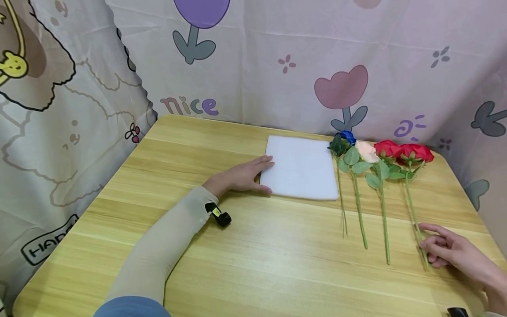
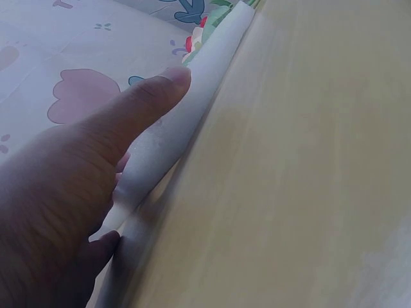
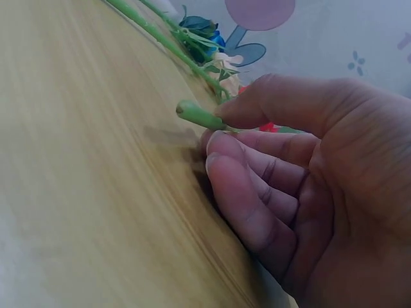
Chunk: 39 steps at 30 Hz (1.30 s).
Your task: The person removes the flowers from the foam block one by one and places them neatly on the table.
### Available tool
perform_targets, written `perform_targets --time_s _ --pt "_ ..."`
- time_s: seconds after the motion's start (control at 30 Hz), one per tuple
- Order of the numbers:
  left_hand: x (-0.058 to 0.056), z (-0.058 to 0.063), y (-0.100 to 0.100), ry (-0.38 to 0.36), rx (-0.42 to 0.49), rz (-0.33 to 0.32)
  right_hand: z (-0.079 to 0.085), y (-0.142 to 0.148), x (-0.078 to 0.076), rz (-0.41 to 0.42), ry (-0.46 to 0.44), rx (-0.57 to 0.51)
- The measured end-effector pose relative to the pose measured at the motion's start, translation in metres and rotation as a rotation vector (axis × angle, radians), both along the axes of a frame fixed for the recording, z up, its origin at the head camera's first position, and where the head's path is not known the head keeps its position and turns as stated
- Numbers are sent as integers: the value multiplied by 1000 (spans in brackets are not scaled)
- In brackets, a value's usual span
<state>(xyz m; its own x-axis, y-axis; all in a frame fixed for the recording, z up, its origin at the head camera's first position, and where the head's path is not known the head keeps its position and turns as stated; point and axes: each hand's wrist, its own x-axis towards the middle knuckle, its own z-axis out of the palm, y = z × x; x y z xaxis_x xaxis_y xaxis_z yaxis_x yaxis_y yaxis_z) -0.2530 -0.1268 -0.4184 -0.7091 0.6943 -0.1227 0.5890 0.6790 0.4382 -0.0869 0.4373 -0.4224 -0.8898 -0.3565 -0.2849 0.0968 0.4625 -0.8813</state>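
A flat white foam sheet (image 1: 301, 167) lies towards the back of the table. At its left side rests my left hand (image 1: 249, 174), fingers extended over the edge and thumb by the near corner. In the left wrist view the thumb of my left hand (image 2: 128, 115) stretches along the sheet's near edge. My right hand (image 1: 447, 248) pinches the lower stem of the rightmost red rose (image 1: 416, 152) between thumb and fingers. The right wrist view shows the cut end of that green stem (image 3: 199, 114) sticking out past the fingertips.
Left of the held flower lie another red rose (image 1: 386, 149), a pale pink rose (image 1: 367, 151) and a blue rose (image 1: 348, 137), stems pointing towards me. The blue one is beside the sheet. Printed curtains (image 1: 261, 79) hang behind the wooden table (image 1: 277, 264).
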Motion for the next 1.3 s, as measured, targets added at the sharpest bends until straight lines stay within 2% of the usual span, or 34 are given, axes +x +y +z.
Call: perform_targets --time_s 0.3,0.63,1.3 --pt "0 0 1 -1 5 6 -1 -7 0 10 33 30" --pt "-1 -1 0 7 6 11 2 -8 -2 39 39 11" --pt "-2 -3 0 17 17 15 2 -11 -2 -3 29 1"
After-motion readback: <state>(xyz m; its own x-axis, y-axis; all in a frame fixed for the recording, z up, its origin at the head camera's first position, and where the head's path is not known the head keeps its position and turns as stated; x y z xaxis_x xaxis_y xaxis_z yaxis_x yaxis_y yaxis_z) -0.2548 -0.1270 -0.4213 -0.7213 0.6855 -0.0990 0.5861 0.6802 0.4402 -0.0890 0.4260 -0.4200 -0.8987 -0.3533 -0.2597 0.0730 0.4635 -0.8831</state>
